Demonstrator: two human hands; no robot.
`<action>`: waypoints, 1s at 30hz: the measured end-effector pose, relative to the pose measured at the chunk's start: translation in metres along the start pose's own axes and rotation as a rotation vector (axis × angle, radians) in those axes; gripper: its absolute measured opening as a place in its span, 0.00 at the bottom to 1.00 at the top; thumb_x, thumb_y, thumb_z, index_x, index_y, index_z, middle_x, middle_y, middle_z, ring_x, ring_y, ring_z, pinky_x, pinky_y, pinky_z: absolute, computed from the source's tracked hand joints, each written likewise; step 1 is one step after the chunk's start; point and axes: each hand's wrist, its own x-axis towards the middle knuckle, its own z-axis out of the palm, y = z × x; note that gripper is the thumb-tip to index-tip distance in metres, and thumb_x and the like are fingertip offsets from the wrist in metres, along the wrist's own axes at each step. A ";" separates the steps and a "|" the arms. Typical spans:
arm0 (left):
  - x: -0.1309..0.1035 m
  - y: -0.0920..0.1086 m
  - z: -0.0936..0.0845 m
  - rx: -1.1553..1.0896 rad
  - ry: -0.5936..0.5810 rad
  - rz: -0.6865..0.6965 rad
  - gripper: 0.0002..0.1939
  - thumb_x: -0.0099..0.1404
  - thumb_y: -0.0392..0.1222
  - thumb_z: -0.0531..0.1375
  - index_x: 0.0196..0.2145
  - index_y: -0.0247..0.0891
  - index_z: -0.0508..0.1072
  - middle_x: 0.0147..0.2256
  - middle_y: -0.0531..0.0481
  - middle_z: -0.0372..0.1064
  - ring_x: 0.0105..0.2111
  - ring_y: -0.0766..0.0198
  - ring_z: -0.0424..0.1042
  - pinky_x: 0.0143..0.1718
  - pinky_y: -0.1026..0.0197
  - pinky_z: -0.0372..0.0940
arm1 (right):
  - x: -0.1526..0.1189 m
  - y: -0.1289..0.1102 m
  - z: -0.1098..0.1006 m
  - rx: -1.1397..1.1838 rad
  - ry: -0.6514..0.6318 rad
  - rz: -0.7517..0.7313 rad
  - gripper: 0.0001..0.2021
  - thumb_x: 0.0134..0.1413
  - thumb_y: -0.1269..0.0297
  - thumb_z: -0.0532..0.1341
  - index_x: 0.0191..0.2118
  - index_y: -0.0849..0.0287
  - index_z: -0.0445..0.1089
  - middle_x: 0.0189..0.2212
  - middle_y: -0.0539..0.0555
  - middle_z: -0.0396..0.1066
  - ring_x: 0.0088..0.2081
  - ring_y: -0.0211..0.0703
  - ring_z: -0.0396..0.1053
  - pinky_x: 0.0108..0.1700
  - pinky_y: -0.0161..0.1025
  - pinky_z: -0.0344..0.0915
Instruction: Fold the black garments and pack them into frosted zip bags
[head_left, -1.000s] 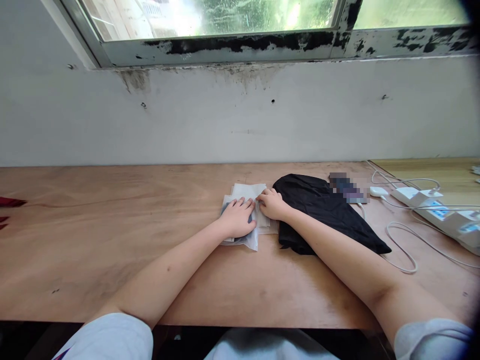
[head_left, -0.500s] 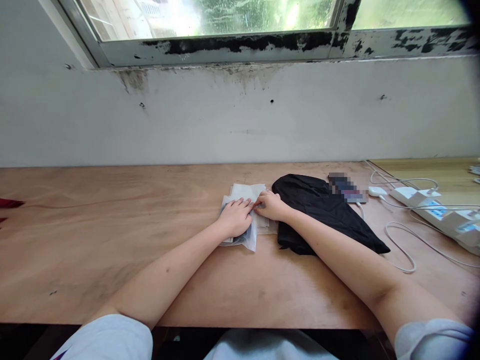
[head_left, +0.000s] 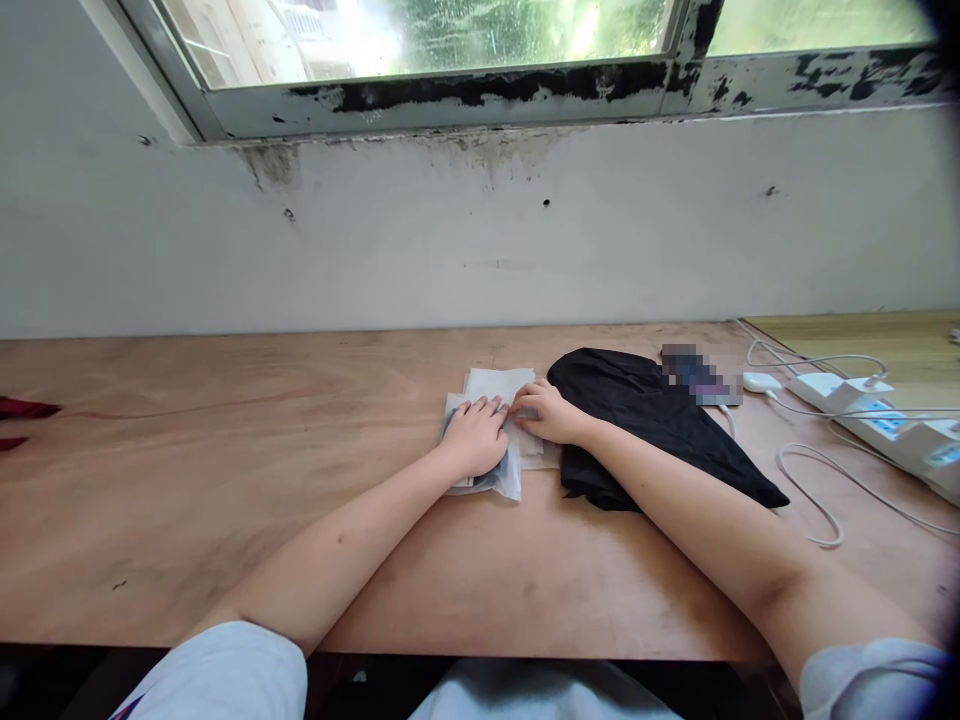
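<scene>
Near the middle of the wooden table (head_left: pixel 247 480) lies a translucent plastic bag (head_left: pixel 510 480) with something dark inside. My left hand (head_left: pixel 477 437) rests flat on the bag, its fingers spread and pointing away from me. White, paper-like sheets or packets (head_left: pixel 499 382) stick out behind and to the right of the bag. My right hand (head_left: pixel 546 410) is over these white sheets, fingers bent, fingertips close to my left fingers. Whether its fingertips pinch anything is too small to tell. Right beside it, a black cloth (head_left: pixel 615 385) lies partly under my right forearm.
A blurred phone (head_left: pixel 701 375) with a cable lies behind the black cloth. At the right are a white round charger (head_left: pixel 761 382), loose white cables and a power strip (head_left: pixel 885 410) with plugs. Red objects (head_left: pixel 26 407) sit at the far left edge.
The whole view has shifted slightly, moving the table items a little to the right. My right fingertips look slightly more apart from my left hand; my left hand stays on the bag.
</scene>
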 end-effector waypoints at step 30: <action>0.000 -0.001 0.005 -0.009 0.021 -0.015 0.30 0.70 0.45 0.46 0.68 0.40 0.58 0.69 0.45 0.52 0.69 0.52 0.50 0.69 0.46 0.43 | -0.011 -0.026 0.010 -0.145 -0.433 0.105 0.72 0.35 0.26 0.64 0.74 0.63 0.26 0.73 0.70 0.28 0.71 0.76 0.24 0.65 0.73 0.24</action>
